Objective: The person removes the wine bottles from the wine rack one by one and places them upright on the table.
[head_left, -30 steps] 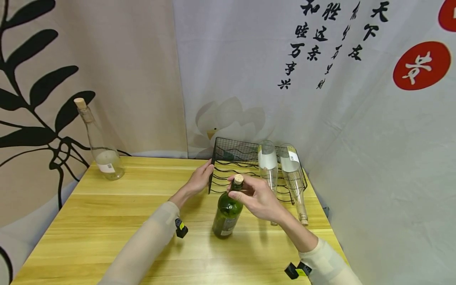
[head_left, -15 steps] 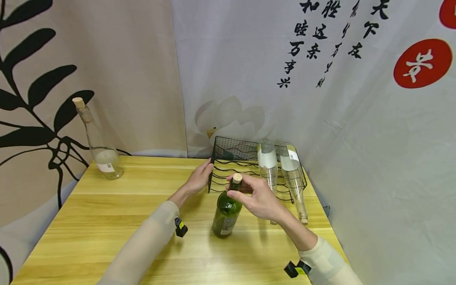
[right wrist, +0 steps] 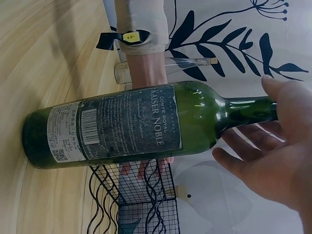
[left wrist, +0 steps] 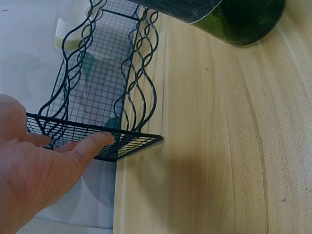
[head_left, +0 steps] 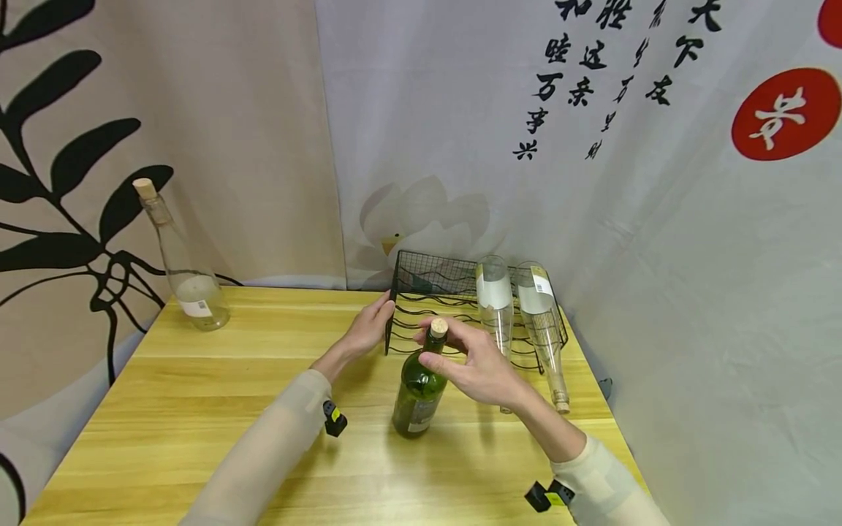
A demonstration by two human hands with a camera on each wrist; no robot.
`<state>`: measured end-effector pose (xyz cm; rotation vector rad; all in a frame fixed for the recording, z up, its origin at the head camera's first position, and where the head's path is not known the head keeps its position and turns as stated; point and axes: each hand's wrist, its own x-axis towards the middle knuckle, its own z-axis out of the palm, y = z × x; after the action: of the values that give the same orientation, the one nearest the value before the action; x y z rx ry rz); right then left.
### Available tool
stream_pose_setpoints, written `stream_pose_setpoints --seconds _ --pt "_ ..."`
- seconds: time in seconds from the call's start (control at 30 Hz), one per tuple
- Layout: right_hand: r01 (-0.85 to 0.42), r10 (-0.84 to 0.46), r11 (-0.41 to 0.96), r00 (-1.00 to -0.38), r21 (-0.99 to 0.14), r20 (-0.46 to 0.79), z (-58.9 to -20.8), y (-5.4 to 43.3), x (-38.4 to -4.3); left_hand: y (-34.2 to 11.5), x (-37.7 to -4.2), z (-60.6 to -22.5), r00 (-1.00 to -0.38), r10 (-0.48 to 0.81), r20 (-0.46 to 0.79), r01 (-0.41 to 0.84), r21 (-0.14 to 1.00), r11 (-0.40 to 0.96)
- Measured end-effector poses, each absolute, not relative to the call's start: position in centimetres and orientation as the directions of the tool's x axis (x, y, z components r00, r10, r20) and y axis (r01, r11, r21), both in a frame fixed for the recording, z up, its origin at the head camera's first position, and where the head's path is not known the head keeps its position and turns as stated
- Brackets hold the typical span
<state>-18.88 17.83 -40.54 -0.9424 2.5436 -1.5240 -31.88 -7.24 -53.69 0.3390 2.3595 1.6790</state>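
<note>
A green wine bottle (head_left: 419,398) with a cork in its top stands upright on the wooden table. Its dark label shows in the right wrist view. My right hand (head_left: 476,365) is around the bottle's neck with loose fingers, and the thumb stands apart from the glass in the right wrist view. Behind the bottle is a black wire wine rack (head_left: 434,277) with wavy bars. Against the outer side of its left mesh panel rests my left hand (head_left: 364,330), fingers fairly straight. Two clear bottles, the left one (head_left: 495,292) and the right one (head_left: 541,329), lie on the rack, necks toward me.
A clear corked bottle (head_left: 197,296) stands at the table's far left corner. Printed cloth (head_left: 421,146) hangs behind the table and along its right side. The wooden table (head_left: 197,424) extends toward me on the left.
My right fingers and thumb have loosened slightly around the green bottle's neck. The bottle, the rack and my left hand stay nearly where they were; the head view has shifted a little.
</note>
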Motion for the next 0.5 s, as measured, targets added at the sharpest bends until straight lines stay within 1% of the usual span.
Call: stream_pose_setpoints --seconds 0.5 --pt "-0.476 -0.571 0.317 -0.786 -0.820 0.236 -40.30 18.13 -18.61 -7.29 -31.79 -53.57 -0.947 0.319 -0.043 0.066 0.944 0.323"
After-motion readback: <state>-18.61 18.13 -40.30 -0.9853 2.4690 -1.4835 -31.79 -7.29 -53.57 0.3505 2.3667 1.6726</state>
